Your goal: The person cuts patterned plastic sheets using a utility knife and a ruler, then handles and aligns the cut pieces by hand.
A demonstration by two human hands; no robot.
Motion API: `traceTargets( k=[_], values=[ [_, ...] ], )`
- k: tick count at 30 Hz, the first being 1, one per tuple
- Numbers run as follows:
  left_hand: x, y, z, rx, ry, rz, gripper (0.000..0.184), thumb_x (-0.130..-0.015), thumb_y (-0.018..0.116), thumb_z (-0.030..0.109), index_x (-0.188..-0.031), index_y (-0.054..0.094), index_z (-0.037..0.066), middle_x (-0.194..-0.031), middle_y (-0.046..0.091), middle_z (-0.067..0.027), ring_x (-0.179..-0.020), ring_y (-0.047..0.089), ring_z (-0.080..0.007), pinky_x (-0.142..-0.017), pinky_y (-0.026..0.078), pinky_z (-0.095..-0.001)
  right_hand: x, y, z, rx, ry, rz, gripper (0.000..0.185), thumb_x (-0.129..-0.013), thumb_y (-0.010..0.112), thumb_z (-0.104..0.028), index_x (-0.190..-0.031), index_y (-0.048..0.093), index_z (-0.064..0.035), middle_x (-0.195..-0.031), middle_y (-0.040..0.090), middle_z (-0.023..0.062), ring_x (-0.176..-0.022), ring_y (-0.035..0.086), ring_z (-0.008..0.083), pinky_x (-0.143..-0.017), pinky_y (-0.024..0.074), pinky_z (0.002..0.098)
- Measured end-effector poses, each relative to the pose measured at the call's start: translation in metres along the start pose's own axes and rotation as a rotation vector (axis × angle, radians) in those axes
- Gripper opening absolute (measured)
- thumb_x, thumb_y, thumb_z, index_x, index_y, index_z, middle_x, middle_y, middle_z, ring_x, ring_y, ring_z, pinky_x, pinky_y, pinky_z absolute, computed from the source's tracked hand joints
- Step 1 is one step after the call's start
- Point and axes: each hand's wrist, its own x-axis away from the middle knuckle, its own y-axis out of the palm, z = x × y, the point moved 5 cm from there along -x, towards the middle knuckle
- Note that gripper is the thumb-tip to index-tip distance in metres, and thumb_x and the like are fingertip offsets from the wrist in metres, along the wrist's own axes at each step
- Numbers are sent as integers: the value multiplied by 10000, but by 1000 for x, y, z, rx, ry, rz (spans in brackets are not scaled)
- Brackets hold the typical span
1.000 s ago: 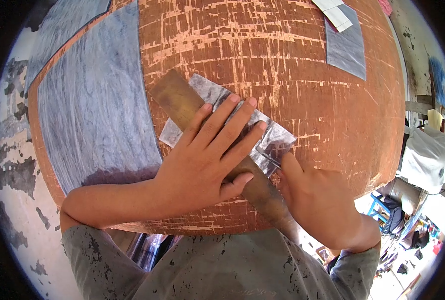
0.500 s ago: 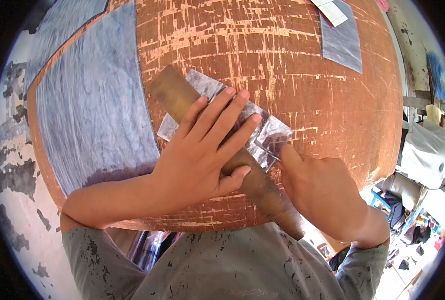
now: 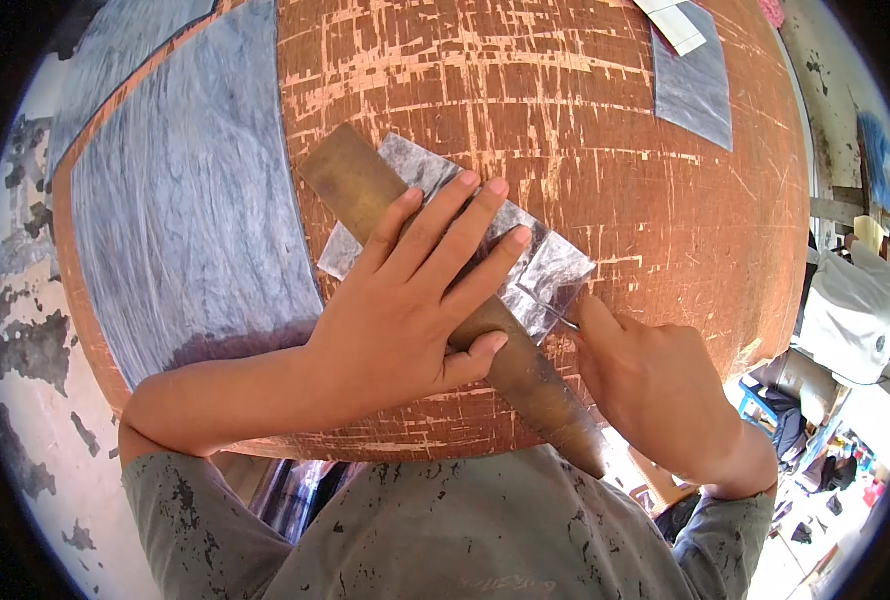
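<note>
My left hand [image 3: 395,290] lies flat with spread fingers across a brown, brass-coloured straightedge bar [image 3: 350,180], pressing on it. The bar runs diagonally over a crinkled, silvery-grey sheet piece [image 3: 415,165], whose edges show on both sides. My fingertips reach past the bar onto this sheet. Closed round a thin, metal-tipped tool [image 3: 557,314], my right hand [image 3: 655,380] rests beside the bar at the sheet's lower right. The tool's tip touches or nearly touches the sheet; its handle is hidden in my fist, so its exact kind is unclear.
A large grey marbled sheet [image 3: 195,200] covers the left of the scratched brown table [image 3: 685,220]. Farther back lie a smaller grey piece [image 3: 693,90] and white strips [image 3: 673,25]. A white cloth-covered object [image 3: 850,310] stands off the table's right side.
The view has shifted slightly. My right hand has moved a little right and down, and more of the thin metal tool shows. My left hand stays pressed on the bar.
</note>
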Motion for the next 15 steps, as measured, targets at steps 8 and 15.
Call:
traceTargets(
  k=[8, 15],
  values=[
    [0, 1, 1, -6, -3, -6, 830, -905, 737, 455, -1625, 508, 112, -1728, 365, -227, -1607, 342, -432, -1289, 279, -631, 7, 1, 7, -30, -46, 44, 153, -1057, 640, -155, -1085, 533, -49, -758, 687, 160, -665, 702, 392, -582, 529, 503],
    [0, 0, 1, -5, -5, -7, 813, -907, 731, 451, -1616, 518, 113, -1731, 363, -226, -1606, 345, -424, -1290, 272, -630, 7, 0, 7, -33, -79, 39, 191, -1004, 637, -132, -1087, 509, -16, -715, 696, 186, -648, 738, 394, -572, 564, 491]
  ],
)
